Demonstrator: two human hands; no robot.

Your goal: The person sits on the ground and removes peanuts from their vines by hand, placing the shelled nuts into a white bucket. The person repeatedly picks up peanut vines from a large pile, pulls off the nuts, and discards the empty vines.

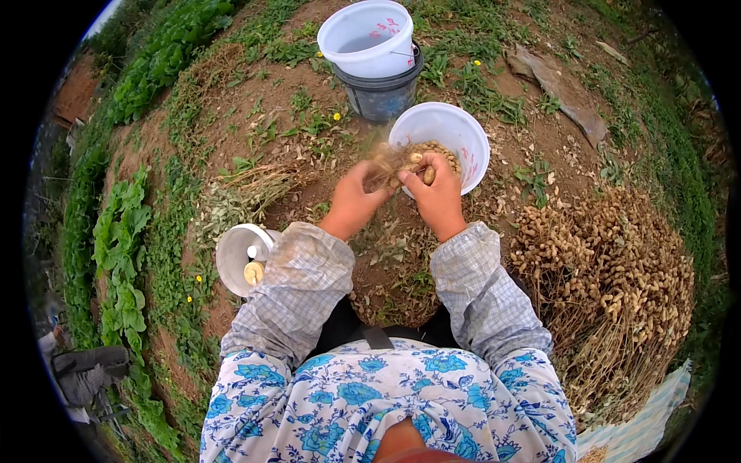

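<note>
My left hand is closed around the rooty end of a dried peanut plant, whose fine roots are blurred. Close beside it, my right hand pinches peanut pods at the same clump, thumb and fingers together. Both hands are over the near left rim of a white bucket, which holds a layer of picked peanuts. Grey checked sleeves cover both forearms.
A large heap of peanut plants with pods lies at right. Beyond the hands, a white bucket sits in a dark bucket. A small white pail is at left, near stripped stalks. Leafy greens grow farther left.
</note>
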